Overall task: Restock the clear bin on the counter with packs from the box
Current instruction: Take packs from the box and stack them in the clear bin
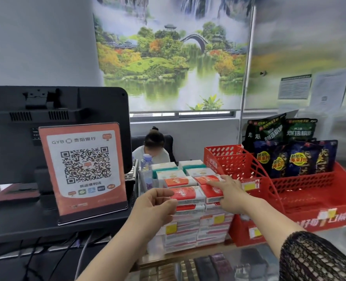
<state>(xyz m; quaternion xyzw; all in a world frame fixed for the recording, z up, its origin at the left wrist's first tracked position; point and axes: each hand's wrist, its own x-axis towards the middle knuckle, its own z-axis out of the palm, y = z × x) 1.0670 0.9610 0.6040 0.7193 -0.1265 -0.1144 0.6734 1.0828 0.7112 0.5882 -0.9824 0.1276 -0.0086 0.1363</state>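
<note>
Red on top, the near-left pack (186, 194) lies in the clear bin (154, 242), long axis left-right; I see my left hand (153, 207) pinching its left end, right hand (229, 191) straight-fingered on the neighbouring pack (209, 191).

QR sign (84, 169) before monitor (11, 142); red baskets (304, 180) w/ dark packets (299, 159)

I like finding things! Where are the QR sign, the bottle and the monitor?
QR sign (85, 165): head view, middle of the black code.
bottle (146, 166): head view, its clear upper body.
monitor (82, 102): head view, its black back panel.
</note>
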